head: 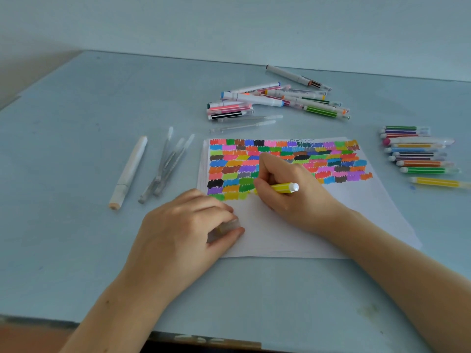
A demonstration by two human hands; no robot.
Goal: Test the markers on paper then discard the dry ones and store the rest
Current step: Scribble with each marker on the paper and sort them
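The right hand [277, 184] pinches a yellow marker [284, 187], its tip down on the paper [293, 225] at the end of the lowest row of colour swatches [280, 161]. The left hand [188, 225] has its fingers curled round a clear cap [229, 225] and rests on the sheet's 9 o'clock edge, pinning it to the bench [76, 149].

To do this test well, short firm strokes just beside the last swatch, on bare white, would show plainly whether ink flows; yellow is pale, so it should not be laid over a neighbouring patch. The left hand should hold the sheet flat and keep the cap ready.

An untidy pile of markers [275, 100] lies at 12 o'clock of the sheet. A neat row of markers [418, 154] lies at 3 o'clock. A white marker [128, 171] and some clear caps [165, 166] lie at 9 o'clock.

The marker's tip is hidden under the fingers, so whether it is leaving ink cannot be told. The cap is blurred and mostly covered. No bin or storage box is in view, and which group is meant as dry cannot be told.
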